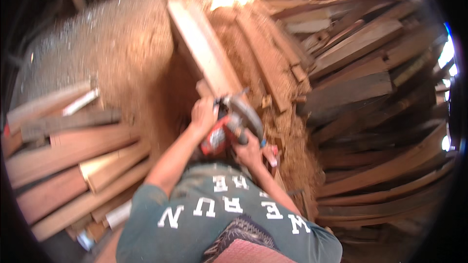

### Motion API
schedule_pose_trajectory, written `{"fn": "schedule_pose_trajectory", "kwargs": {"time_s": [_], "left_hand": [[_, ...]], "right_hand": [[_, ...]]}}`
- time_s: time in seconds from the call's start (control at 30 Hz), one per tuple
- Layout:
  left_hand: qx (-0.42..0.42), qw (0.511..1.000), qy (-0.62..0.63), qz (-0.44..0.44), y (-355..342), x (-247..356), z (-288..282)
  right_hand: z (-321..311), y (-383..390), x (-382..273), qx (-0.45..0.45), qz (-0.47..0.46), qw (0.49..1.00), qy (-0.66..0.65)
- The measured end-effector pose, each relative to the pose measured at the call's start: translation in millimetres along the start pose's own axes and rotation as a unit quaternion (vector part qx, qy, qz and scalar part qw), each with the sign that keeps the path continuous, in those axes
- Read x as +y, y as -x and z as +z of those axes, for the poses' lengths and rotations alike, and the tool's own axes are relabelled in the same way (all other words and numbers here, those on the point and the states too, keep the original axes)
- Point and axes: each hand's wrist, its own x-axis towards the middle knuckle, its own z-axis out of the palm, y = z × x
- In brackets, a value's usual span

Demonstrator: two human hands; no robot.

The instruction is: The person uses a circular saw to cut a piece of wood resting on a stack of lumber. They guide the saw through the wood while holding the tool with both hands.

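A red circular saw (218, 137) with a metal guard is at the middle of the view, on the near end of a long, pale wooden board (202, 44) that runs away toward the top. My left hand (204, 114) is closed on the saw's front part at its left. My right hand (248, 151) is closed round the dark handle at the saw's rear right. A small pink and blue item (271, 155), too blurred to name, lies just right of my right hand.
Loose planks (87, 151) lie stacked at the left. A large pile of darker boards (360, 117) fills the right. Sawdust (302, 136) and thinner strips of wood (261, 63) lie beside the board. Dusty ground (107, 44) spreads at the upper left.
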Motion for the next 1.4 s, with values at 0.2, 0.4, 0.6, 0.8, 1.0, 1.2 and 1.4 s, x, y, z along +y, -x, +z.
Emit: {"fn": "schedule_pose_trajectory", "kwargs": {"time_s": [0.2,0.4,0.6,0.8,1.0,1.2,1.4], "left_hand": [[-0.073,0.992,-0.082,-0.067,-9.6,16.6,-34.8],[-0.106,0.987,-0.114,0.044,-13.9,-22.0,-20.5],[-0.142,0.983,-0.116,-0.017,-14.8,-2.4,-30.5],[-0.153,0.975,-0.149,0.053,-20.6,-16.1,-27.7],[-0.182,0.964,-0.181,-0.068,-24.0,8.5,-37.0],[-0.214,0.952,-0.198,-0.097,-29.0,13.2,-34.3],[-0.211,0.961,-0.176,0.019,-27.9,-4.9,-32.9]], "right_hand": [[2.1,-2.9,-6.6,-0.032,0.057,0.998,0.016],[7.7,-2.0,0.9,-0.031,0.041,0.999,-0.002],[6.5,0.3,2.3,-0.026,0.04,0.999,0.002],[7.5,-0.8,2.3,-0.028,0.043,0.999,-0.003],[6.9,-1.3,2.7,-0.03,0.054,0.998,-0.002],[6.0,-1.0,-1.6,-0.029,0.043,0.999,-0.013],[5.0,-1.0,-0.6,-0.031,0.057,0.998,-0.008]]}}
